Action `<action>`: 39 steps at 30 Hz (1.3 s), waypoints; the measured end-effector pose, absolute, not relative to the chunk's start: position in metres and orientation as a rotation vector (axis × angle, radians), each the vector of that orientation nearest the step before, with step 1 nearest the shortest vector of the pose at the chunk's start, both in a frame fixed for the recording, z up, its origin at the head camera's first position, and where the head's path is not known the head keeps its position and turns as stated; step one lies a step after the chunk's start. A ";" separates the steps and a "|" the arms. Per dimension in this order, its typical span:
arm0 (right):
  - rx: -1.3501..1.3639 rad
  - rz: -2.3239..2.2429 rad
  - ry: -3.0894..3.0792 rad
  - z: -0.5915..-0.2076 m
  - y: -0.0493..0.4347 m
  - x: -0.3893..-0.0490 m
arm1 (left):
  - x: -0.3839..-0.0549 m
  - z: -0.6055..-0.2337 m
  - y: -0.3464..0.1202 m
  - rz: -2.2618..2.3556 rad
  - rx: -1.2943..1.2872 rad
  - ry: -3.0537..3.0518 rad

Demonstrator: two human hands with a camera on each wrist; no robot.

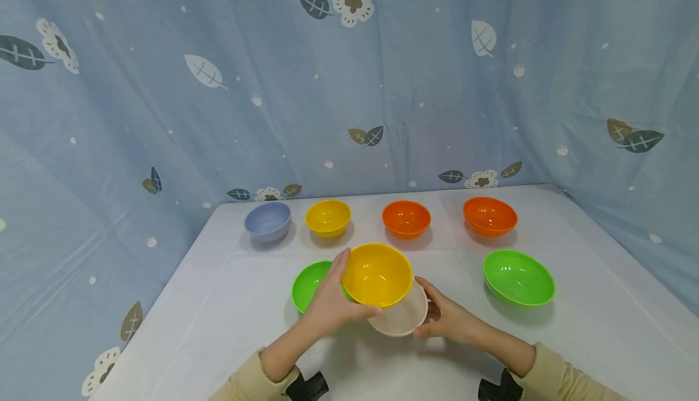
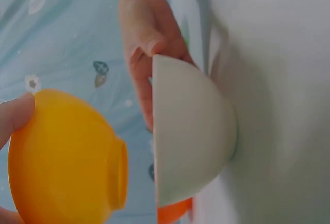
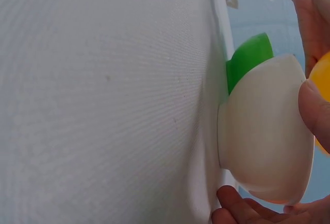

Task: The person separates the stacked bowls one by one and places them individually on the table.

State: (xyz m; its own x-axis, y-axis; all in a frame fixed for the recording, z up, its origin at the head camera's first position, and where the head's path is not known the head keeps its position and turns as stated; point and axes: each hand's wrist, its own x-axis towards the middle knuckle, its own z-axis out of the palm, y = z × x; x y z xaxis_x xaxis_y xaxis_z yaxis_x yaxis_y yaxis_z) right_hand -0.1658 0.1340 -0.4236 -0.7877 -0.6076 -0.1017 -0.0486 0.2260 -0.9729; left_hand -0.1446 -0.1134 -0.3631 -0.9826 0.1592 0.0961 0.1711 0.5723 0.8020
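My left hand (image 1: 330, 304) holds a yellow bowl (image 1: 377, 275) by its rim, thumb on the near side and fingers on the far left. The bowl hangs above a white bowl (image 1: 404, 317) and covers part of it in the head view. A gap separates the yellow bowl (image 2: 64, 157) from the white bowl (image 2: 191, 131) in the left wrist view. At the white bowl's right side, my right hand (image 1: 453, 319) grips it between thumb and fingers. The white bowl's foot is close to the tabletop; whether it touches, I cannot tell.
On the white-covered table (image 1: 218, 304), a green bowl (image 1: 308, 286) is partly hidden behind my left hand. Another green bowl (image 1: 519, 278) stands at the right. Along the back are a blue bowl (image 1: 268, 222), a yellow bowl (image 1: 328, 219) and orange bowls (image 1: 406, 219). A patterned curtain (image 1: 404, 85) hangs behind.
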 end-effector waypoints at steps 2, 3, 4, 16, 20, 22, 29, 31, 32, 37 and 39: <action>-0.602 -1.587 2.046 -0.424 0.134 -0.166 | -0.145 -0.361 -0.116 -1.420 -0.268 -2.770; -0.605 -1.586 2.050 -0.424 0.134 -0.166 | -0.145 -0.359 -0.117 -1.422 -0.256 -2.768; -0.608 -1.586 2.051 -0.424 0.134 -0.166 | -0.146 -0.358 -0.118 -1.426 -0.246 -2.764; -0.605 -1.566 2.087 -0.423 0.134 -0.165 | -0.150 -0.345 -0.140 -1.473 -0.140 -2.737; -0.596 -1.565 2.092 -0.424 0.134 -0.166 | -0.150 -0.342 -0.150 -1.492 -0.129 -2.711; -0.587 -1.565 2.094 -0.423 0.134 -0.166 | -0.151 -0.340 -0.155 -1.486 -0.131 -2.706; -0.573 -1.556 2.104 -0.423 0.133 -0.165 | -0.151 -0.335 -0.168 -1.492 -0.101 -2.689; -0.570 -1.554 2.108 -0.422 0.132 -0.165 | -0.152 -0.334 -0.171 -1.490 -0.087 -2.688; -0.568 -1.554 2.108 -0.422 0.132 -0.165 | -0.152 -0.334 -0.173 -1.489 -0.084 -2.687; -0.567 -1.556 2.102 -0.422 0.132 -0.164 | -0.151 -0.334 -0.183 -1.489 -0.058 -2.675; -0.561 -1.556 2.101 -0.422 0.132 -0.164 | -0.151 -0.334 -0.187 -1.482 -0.043 -2.679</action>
State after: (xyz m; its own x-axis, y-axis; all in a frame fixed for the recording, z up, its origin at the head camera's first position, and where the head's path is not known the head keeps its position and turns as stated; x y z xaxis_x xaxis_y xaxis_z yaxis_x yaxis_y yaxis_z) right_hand -0.1644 0.1325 -0.4215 -0.8092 -0.5745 -0.1232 -0.0499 0.2760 -0.9599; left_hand -0.1512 -0.1866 -0.3343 -0.9964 -0.0141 0.0837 0.0634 0.5319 0.8444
